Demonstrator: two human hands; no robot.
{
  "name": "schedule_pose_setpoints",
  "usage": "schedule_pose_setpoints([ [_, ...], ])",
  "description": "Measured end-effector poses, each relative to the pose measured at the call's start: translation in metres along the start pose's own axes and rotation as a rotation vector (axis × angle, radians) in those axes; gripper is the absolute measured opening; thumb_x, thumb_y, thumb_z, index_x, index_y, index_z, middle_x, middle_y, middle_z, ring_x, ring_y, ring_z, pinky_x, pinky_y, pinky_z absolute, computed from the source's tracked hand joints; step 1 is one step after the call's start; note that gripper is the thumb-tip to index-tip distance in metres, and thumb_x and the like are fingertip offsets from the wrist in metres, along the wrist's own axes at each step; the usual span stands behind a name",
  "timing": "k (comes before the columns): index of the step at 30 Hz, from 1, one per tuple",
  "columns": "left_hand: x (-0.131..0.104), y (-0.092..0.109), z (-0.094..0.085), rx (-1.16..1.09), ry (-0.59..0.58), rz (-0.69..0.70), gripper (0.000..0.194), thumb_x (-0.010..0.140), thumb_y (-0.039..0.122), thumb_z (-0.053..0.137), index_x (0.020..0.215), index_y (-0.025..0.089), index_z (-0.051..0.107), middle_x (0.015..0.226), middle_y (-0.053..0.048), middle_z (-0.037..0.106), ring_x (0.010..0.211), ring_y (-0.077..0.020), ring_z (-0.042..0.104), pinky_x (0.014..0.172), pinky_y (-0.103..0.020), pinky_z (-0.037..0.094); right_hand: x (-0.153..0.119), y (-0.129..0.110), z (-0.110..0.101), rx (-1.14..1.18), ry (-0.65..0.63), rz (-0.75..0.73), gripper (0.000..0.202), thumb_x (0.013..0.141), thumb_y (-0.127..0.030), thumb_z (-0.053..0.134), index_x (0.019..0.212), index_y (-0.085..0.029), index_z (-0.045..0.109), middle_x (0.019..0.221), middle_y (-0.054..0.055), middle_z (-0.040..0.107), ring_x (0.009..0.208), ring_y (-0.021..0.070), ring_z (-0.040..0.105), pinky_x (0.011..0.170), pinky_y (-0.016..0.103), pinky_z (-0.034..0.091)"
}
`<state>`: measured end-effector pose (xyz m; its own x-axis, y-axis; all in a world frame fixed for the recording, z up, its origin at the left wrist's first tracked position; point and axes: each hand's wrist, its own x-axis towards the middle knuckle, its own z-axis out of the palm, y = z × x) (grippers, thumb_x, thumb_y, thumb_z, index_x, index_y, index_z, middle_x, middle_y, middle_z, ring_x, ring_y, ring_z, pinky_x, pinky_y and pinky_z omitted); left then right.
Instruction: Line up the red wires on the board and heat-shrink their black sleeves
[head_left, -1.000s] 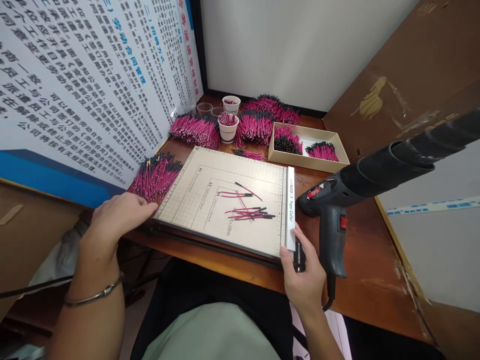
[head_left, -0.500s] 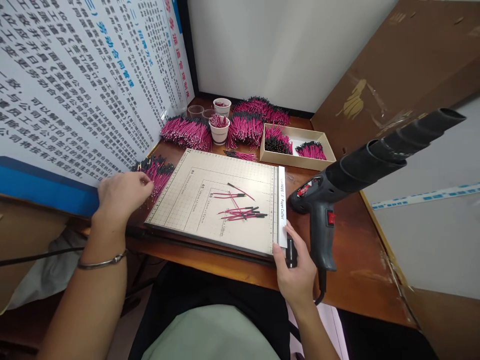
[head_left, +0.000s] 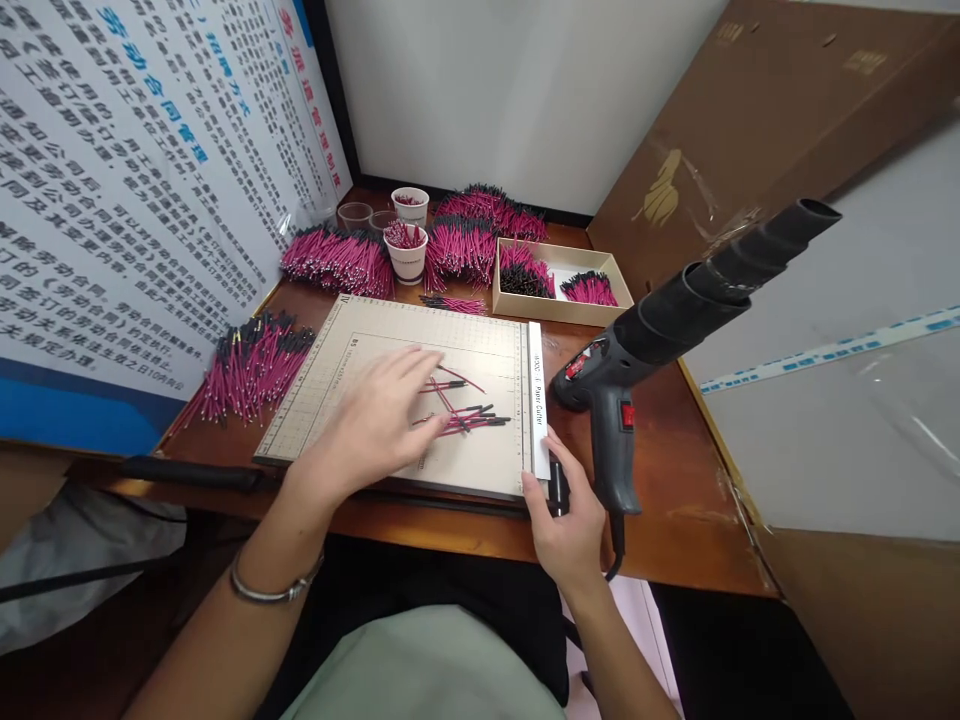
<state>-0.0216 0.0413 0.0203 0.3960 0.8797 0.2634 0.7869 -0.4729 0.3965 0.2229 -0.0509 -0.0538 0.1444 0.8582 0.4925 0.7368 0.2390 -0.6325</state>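
Observation:
My left hand (head_left: pixel 379 415), slightly blurred, is over the board of a paper cutter (head_left: pixel 330 365), its fingers stretched and apart at the left side of several loose pink wires with black ends (head_left: pixel 480 420). It partly covers those wires, and I see nothing held in it. My right hand (head_left: pixel 571 525) grips the front right corner of the paper cutter, thumb on the board's edge and fingers by the white guard strip (head_left: pixel 537 400). A short black part of the cutter shows between thumb and fingers.
A black heat gun (head_left: pixel 611 400) stands right of the cutter. A wire pile (head_left: pixel 255 370) lies to the left. Behind are wire bundles (head_left: pixel 337 260), a paper cup of pink pieces (head_left: pixel 406 255) and a shallow box (head_left: pixel 559 308) holding wires. Panels enclose the table.
My left hand has moved right from the wire pile to above the loose wires on the cutter, and its fingers have spread. My right hand keeps its place on the cutter. The view has shifted.

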Motion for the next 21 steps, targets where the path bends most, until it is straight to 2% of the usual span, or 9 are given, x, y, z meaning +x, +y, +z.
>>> schedule_pose_setpoints([
  [2, 0.009, 0.001, 0.006, 0.004, -0.063, 0.031, 0.058, 0.093, 0.029, 0.05, 0.145, 0.005, 0.059, 0.148, -0.018, 0.063, 0.138, -0.0334, 0.057, 0.121, -0.051, 0.042, 0.0, -0.001, 0.0, 0.004, -0.003, 0.0, 0.038, 0.099, -0.034, 0.063, 0.133, -0.017, 0.066, 0.135, 0.013, 0.072, 0.125, 0.022, 0.072, 0.106, 0.035, 0.063],
  [5, 0.015, -0.004, 0.011, 0.042, -0.121, 0.003, 0.048, 0.089, 0.018, 0.05, 0.132, 0.012, 0.07, 0.129, -0.014, 0.073, 0.12, -0.0312, 0.065, 0.114, -0.051, 0.047, 0.001, -0.002, 0.0, 0.01, -0.006, 0.002, 0.038, 0.099, -0.034, 0.062, 0.133, -0.017, 0.066, 0.136, 0.013, 0.071, 0.125, 0.0222, 0.072, 0.105, 0.035, 0.063],
  [8, 0.012, -0.009, 0.012, 0.074, -0.12, -0.019, 0.033, 0.092, 0.02, 0.055, 0.116, 0.018, 0.077, 0.113, -0.01, 0.075, 0.109, -0.0296, 0.067, 0.103, -0.047, 0.052, 0.001, -0.002, 0.0, 0.016, -0.006, 0.009, 0.037, 0.099, -0.034, 0.063, 0.132, -0.018, 0.066, 0.137, 0.012, 0.071, 0.126, 0.0222, 0.071, 0.105, 0.035, 0.063],
  [12, 0.005, -0.01, 0.014, 0.065, -0.105, -0.053, 0.022, 0.094, 0.022, 0.058, 0.1, 0.021, 0.079, 0.109, -0.008, 0.073, 0.107, -0.0286, 0.066, 0.095, -0.044, 0.052, 0.001, -0.002, -0.001, 0.03, -0.012, 0.016, 0.037, 0.098, -0.033, 0.063, 0.132, -0.018, 0.067, 0.137, 0.012, 0.071, 0.126, 0.0225, 0.071, 0.106, 0.036, 0.063],
  [17, 0.008, -0.011, 0.014, 0.025, -0.15, -0.053, 0.016, 0.094, 0.025, 0.062, 0.094, 0.021, 0.078, 0.107, -0.008, 0.072, 0.107, -0.0279, 0.065, 0.096, -0.044, 0.05, 0.002, -0.002, -0.001, 0.049, -0.023, 0.035, 0.038, 0.097, -0.032, 0.064, 0.132, -0.018, 0.067, 0.138, 0.013, 0.07, 0.127, 0.0237, 0.071, 0.106, 0.038, 0.063],
  [21, 0.01, -0.012, 0.011, -0.01, -0.177, -0.017, 0.02, 0.096, 0.024, 0.06, 0.088, 0.021, 0.077, 0.106, -0.007, 0.072, 0.105, -0.0261, 0.064, 0.095, -0.043, 0.049, 0.001, -0.001, -0.001, 0.062, -0.028, 0.062, 0.039, 0.097, -0.033, 0.064, 0.132, -0.019, 0.068, 0.137, 0.012, 0.071, 0.127, 0.0243, 0.071, 0.107, 0.039, 0.063],
])
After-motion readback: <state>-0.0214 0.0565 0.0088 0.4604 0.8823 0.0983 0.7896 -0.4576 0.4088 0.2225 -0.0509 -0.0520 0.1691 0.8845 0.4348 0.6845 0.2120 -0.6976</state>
